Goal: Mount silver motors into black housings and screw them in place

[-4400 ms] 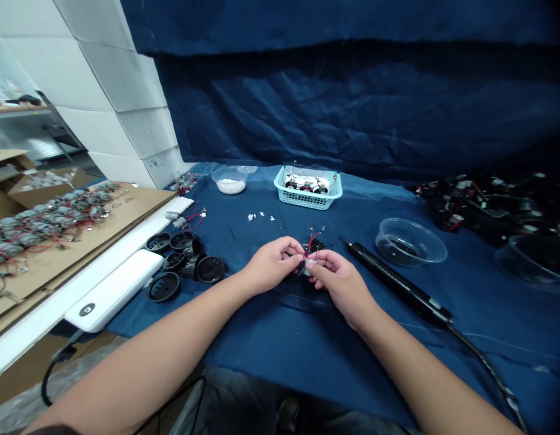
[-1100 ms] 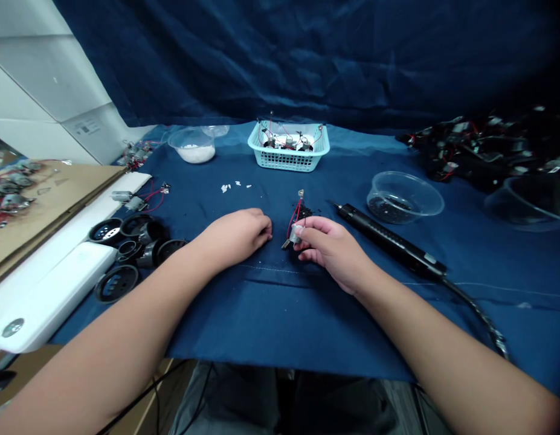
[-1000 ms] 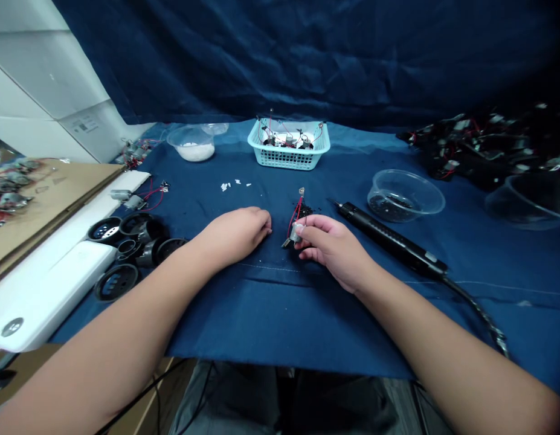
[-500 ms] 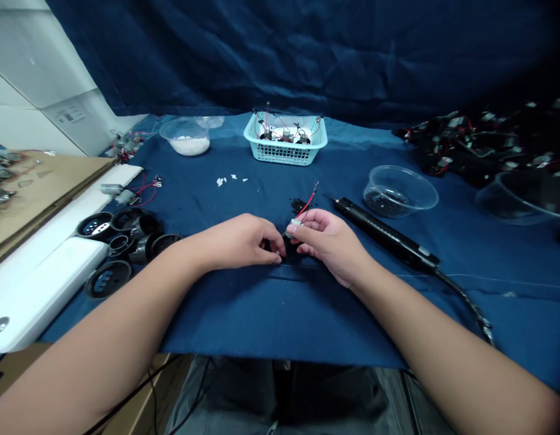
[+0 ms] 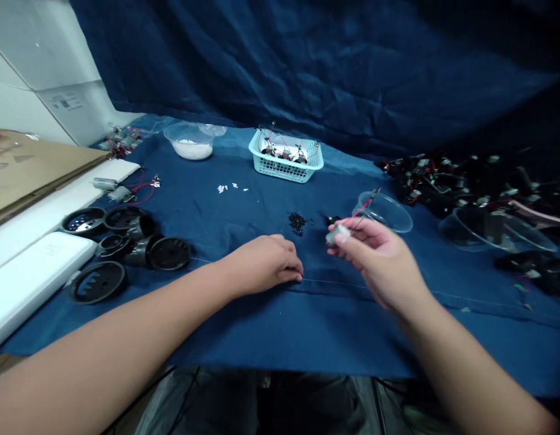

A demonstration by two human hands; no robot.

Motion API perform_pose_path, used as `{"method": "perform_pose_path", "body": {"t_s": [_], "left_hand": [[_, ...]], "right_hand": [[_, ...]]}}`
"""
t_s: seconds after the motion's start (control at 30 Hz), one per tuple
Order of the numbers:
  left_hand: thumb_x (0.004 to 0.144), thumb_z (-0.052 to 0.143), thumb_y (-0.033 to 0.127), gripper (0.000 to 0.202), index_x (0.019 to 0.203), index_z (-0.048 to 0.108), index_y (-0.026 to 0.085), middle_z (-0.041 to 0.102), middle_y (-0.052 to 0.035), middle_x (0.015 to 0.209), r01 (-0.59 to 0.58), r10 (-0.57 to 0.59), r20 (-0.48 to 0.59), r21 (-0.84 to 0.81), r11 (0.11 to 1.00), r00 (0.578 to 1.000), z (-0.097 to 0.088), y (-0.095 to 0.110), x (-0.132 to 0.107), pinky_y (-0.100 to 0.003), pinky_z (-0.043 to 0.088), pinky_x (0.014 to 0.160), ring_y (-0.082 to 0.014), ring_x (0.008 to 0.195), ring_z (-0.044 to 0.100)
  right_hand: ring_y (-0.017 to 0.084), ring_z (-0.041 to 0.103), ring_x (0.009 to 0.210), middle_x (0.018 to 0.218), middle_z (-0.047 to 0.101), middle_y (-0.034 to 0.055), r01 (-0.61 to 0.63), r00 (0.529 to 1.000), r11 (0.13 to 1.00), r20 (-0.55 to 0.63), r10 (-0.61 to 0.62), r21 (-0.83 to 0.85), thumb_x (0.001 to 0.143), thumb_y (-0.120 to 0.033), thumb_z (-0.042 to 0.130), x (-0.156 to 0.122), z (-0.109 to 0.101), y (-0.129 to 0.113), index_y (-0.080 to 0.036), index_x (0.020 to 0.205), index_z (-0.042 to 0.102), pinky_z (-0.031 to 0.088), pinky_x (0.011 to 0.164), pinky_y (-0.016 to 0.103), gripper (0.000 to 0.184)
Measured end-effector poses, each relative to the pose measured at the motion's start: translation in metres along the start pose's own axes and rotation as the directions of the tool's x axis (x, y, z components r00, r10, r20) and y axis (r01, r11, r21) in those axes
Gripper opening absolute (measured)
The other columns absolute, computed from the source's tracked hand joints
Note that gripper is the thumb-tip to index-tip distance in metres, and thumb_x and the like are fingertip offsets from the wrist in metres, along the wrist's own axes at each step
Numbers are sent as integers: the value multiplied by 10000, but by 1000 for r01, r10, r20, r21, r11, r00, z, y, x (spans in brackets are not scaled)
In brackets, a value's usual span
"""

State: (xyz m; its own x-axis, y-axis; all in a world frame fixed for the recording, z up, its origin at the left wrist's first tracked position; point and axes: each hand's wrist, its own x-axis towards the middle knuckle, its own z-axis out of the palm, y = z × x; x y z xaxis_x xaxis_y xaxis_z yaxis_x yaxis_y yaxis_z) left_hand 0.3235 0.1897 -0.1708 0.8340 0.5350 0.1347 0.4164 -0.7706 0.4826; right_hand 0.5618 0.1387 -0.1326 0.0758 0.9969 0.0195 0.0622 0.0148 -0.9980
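Note:
My right hand (image 5: pixel 374 251) pinches a small silver motor (image 5: pixel 337 235) between thumb and fingers, raised over the blue cloth. A red wire (image 5: pixel 363 206) and a dark one run up from the motor past the fingers. My left hand (image 5: pixel 273 264) rests on the cloth to the left, fingers curled together; what lies inside them, if anything, is hidden. Just beyond, between the hands, is a small pile of tiny black pieces (image 5: pixel 298 223). The black electric screwdriver (image 5: pixel 333 220) is mostly covered by my right hand, only its front end showing.
At the back stand a light-blue basket (image 5: pixel 284 171) of wired motors and a clear bowl of white material (image 5: pixel 191 149). Black round housings (image 5: pixel 170 252) and two loose motors (image 5: pixel 121 194) lie left. Clear bowls (image 5: pixel 392 211) and a heap of wired black parts (image 5: pixel 465 175) are right.
My right hand has carried the motor to the right, away from my left hand. My left hand has shifted slightly right and lower. The view has turned a little.

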Motion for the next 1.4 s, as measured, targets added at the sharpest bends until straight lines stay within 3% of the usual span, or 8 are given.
{"method": "perform_pose_path", "body": {"t_s": [0.13,0.23,0.33,0.5,0.63,1.07,1.4], "left_hand": [[986,785,354,142,1094,860,301,773,-18,1081,33,-35,-34,-52,998,999,9,2,3,-338,488,927,-188,989,708],[972,807,334,117,1076,841,291,795,10,1082,80,-84,-37,-93,992,996,11,3,5,-362,452,921,-192,1021,729],[976,797,297,57,1022,798,263,808,20,1063,92,-96,-28,-115,989,995,10,4,5,-373,431,927,-204,1044,735],[950,811,258,317,1181,597,226,801,38,997,121,-139,-63,-224,967,988,13,3,5,-369,442,931,-201,986,735],[945,807,239,378,1190,518,231,792,38,992,97,-121,-91,-238,967,988,15,2,4,-355,448,893,-194,940,739],[928,735,155,428,1250,464,233,792,24,990,81,-112,-86,-301,950,990,10,7,4,-289,434,728,-181,857,734],[931,722,154,416,1281,512,230,795,22,999,80,-100,-49,-313,946,994,5,9,0,-274,416,710,-166,826,720]], "right_hand": [[214,767,910,1122,805,90,-46,997,997,54,49,-56,793,-476,938,-10,9,31,-225,1078,759,659,899,394,420],[219,770,866,1038,816,91,-67,995,995,63,72,-75,772,-525,938,-14,15,39,-217,1040,745,661,864,390,452],[215,770,829,1002,817,86,-60,996,993,57,66,-97,770,-514,940,-15,17,37,-219,1005,739,659,843,383,427],[207,767,844,1015,819,75,-29,998,989,53,37,-143,785,-442,943,-18,11,38,-231,1021,769,655,815,351,362],[219,780,875,1015,829,76,-61,994,982,75,75,-178,789,-433,940,-19,7,40,-234,1042,802,664,816,356,350],[170,833,837,982,856,35,35,995,984,95,-18,-177,828,-260,923,-22,11,37,-239,1056,831,703,769,242,247],[139,841,859,992,860,-6,102,987,983,141,-81,-154,846,-150,892,-25,11,36,-266,1065,833,696,796,180,254]]}}
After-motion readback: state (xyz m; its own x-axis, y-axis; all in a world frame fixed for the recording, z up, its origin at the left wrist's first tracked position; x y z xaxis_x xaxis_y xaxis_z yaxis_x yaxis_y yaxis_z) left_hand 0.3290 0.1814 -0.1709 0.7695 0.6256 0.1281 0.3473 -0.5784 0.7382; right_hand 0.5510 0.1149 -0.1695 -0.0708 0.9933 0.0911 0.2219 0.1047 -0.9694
